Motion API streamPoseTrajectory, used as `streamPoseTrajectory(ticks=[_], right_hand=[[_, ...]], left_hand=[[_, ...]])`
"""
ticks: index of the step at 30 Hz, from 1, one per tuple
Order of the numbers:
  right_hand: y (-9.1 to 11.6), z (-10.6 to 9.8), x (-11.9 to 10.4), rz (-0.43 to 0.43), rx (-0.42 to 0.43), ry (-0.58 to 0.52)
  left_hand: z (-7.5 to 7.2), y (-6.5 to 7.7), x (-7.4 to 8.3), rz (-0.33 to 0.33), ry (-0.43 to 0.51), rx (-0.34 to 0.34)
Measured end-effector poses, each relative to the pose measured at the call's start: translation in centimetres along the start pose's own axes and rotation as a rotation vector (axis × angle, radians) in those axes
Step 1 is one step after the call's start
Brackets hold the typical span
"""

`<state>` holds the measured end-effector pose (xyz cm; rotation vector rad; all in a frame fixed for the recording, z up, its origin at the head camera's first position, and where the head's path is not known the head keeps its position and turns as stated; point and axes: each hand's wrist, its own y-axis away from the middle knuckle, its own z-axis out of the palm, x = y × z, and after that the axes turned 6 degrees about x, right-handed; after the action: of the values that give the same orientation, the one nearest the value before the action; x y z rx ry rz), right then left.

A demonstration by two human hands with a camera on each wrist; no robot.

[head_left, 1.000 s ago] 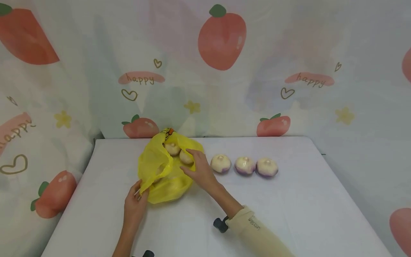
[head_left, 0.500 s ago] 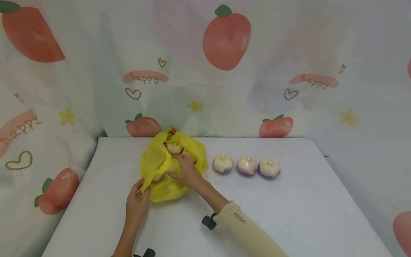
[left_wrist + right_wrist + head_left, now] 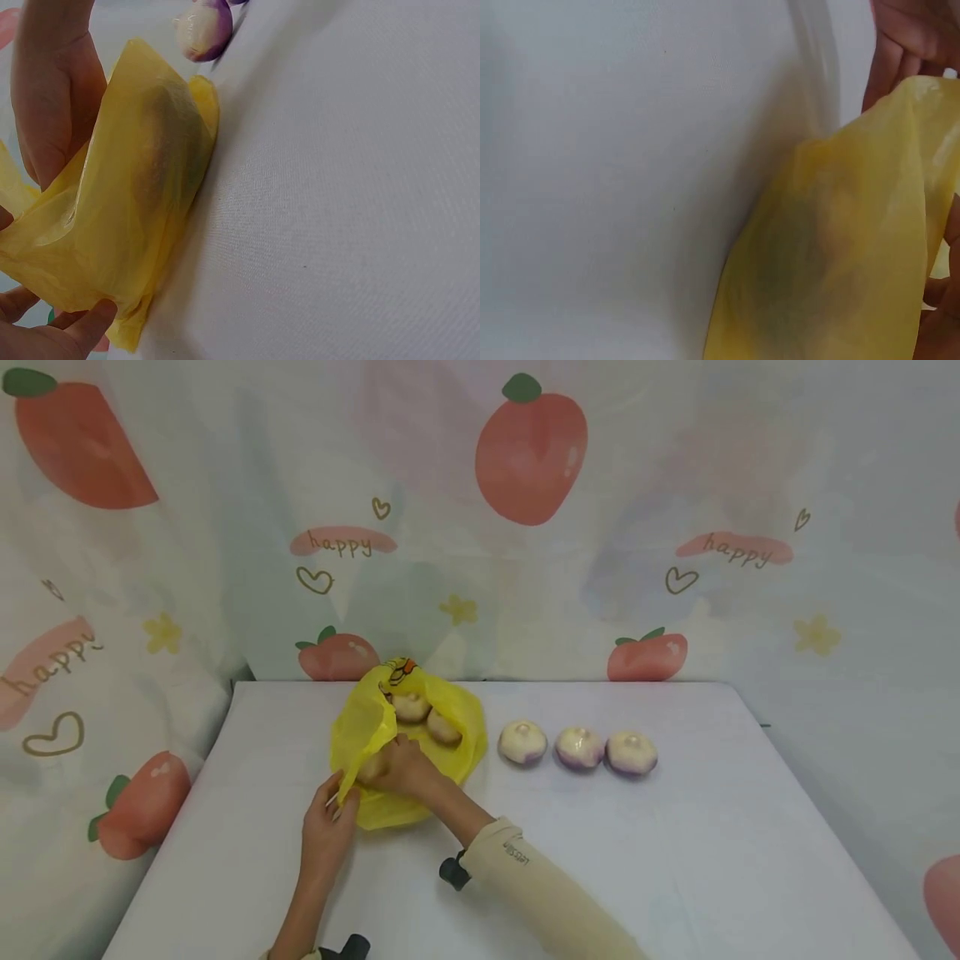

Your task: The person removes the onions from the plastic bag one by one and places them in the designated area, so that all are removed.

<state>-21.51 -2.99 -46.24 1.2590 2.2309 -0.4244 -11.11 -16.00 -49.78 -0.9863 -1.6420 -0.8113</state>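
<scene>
A yellow plastic bag (image 3: 468, 727) stands on the table, its mouth gaping. My left hand (image 3: 326, 839) pinches the bag's near-left rim; the left wrist view shows its thumb and fingers (image 3: 94, 322) on the plastic. Reaching inside, my right hand (image 3: 411, 768) has its fingers curled at a cream-coloured bulb (image 3: 371, 768), partly hidden by the hand and the bag's rim. Deeper in the bag lie a second bulb (image 3: 410, 707) and a third bulb (image 3: 444, 727). The right wrist view mostly shows the bag's outer side (image 3: 840, 247), with dark shapes through it.
Right of the bag, a row of cream-and-purple bulbs sits on the white table (image 3: 675, 860): a left one (image 3: 522, 742), a middle one (image 3: 579, 748) and a right one (image 3: 631, 752). A fruit-print curtain (image 3: 555, 593) hangs behind.
My right hand has moved left and down from the bag's right side, past the two rear bulbs, to the bulb near the left rim. My left hand keeps its hold on the bag.
</scene>
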Motion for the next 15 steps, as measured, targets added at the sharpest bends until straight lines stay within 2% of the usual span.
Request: streamPoseTrajectory(ticks=[4, 6, 11, 15], right_hand=[[-0.24, 0.42, -0.66, 0.076, 0.000, -0.016], [-0.29, 0.51, -0.73, 0.078, 0.011, -0.052], [-0.50, 0.39, -0.65, 0.018, -0.021, -0.074], [-0.80, 0.40, -0.68, -0.017, -0.033, -0.062]], left_hand=[[0.08, 0.12, 0.20, 0.007, -0.009, 0.016], [0.11, 0.10, 0.16, 0.003, -0.012, 0.021], [0.14, 0.05, -0.02, -0.008, -0.005, 0.017], [0.09, 0.21, -0.05, 0.014, 0.005, 0.025]])
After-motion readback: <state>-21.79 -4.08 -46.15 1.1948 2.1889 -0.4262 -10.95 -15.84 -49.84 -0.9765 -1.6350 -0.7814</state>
